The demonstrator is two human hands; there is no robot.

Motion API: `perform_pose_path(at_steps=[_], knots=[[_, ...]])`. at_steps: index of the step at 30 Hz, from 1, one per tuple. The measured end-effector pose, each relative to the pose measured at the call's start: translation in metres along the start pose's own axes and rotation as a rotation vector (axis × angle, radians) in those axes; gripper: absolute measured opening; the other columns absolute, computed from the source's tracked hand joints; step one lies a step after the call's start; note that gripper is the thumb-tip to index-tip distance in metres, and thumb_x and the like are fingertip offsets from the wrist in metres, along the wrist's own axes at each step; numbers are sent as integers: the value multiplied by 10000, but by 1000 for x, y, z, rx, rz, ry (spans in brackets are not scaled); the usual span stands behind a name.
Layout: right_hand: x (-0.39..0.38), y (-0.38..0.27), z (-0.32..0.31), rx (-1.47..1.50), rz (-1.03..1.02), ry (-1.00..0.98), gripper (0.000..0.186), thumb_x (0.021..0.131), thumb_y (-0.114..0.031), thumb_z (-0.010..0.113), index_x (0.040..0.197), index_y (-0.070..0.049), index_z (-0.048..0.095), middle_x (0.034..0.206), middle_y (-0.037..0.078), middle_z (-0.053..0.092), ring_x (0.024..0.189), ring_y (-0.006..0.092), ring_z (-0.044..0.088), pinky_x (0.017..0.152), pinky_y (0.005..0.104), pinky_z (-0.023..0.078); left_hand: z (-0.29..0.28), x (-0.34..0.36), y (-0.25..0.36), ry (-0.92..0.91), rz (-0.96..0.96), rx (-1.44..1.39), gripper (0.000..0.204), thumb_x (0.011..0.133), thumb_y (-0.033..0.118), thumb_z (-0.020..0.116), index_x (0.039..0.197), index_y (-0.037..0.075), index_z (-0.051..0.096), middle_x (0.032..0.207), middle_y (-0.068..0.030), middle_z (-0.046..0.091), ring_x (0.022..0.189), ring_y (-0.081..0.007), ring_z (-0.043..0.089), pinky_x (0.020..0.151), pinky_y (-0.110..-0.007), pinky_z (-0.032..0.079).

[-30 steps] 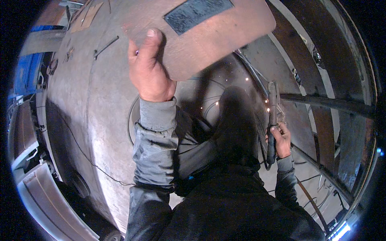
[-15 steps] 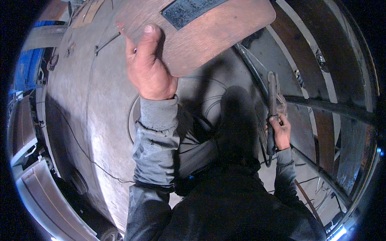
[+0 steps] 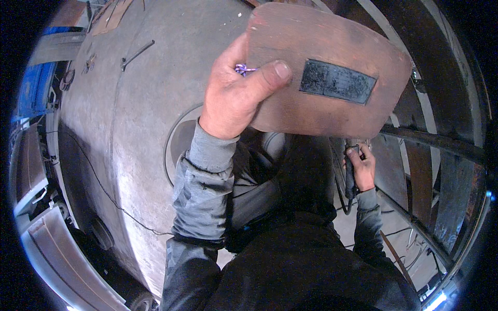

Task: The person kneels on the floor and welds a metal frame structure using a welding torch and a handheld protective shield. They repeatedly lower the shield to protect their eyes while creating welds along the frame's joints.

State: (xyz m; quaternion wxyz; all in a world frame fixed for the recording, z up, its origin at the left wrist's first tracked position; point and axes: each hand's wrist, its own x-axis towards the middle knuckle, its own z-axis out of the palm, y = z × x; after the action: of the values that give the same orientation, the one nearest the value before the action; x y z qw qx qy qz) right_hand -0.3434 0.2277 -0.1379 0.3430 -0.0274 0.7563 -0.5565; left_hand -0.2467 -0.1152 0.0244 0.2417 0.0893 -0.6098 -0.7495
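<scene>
A brown wooden hand-held welding shield (image 3: 290, 111) with rounded corners and a dark rectangular window (image 3: 338, 82) fills the upper middle. My left hand (image 3: 236, 90) grips its left edge, thumb over the near face, fingers behind it. Purple and white cord (image 3: 243, 69) shows beside that thumb. Lower right, my right hand (image 3: 364, 168) is wrapped round the dark handle of an electrode holder (image 3: 350, 176). The shield hides the holder's upper end, so I cannot see its jaws or any rod in them.
A steel frame with dark bars (image 3: 430, 142) and brown panels stands on the right. Grey concrete floor (image 3: 145, 93) spreads at left, with a metal rod (image 3: 137, 55) and a thin black cable (image 3: 98, 181) on it. A curved metal panel (image 3: 62, 259) and wheels sit lower left.
My left hand has brought the welding shield right and nearer, turning it clockwise, so that it now covers the electrode holder's upper part. My right hand has stayed almost still.
</scene>
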Motion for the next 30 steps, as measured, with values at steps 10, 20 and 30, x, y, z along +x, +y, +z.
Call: perform_pose_path(at_steps=[10,20,30], knots=[[-2,-9,2,-472,-287,56,260,888,-153,730,1068,12,642,883,96,693,784,148,595,710,325,496,-1,2,-2,2,-18,27,544,908,199,737,1358,-37,543,1194,-104,678,1068,-186,632,957,-328,501],[0,1,-1,95,45,-15,175,919,-145,701,1031,-29,632,815,81,674,676,158,633,616,309,512,-10,9,-3,363,84,-159,395,1001,232,595,1340,35,543,1196,-84,655,1073,-222,651,950,-386,525],[-14,-17,11,-394,-169,83,315,852,-143,752,1102,14,643,925,88,691,868,152,590,821,314,482,-22,13,-6,490,255,-123,386,1031,233,560,1369,51,516,1243,-84,633,1117,-225,633,971,-382,511]])
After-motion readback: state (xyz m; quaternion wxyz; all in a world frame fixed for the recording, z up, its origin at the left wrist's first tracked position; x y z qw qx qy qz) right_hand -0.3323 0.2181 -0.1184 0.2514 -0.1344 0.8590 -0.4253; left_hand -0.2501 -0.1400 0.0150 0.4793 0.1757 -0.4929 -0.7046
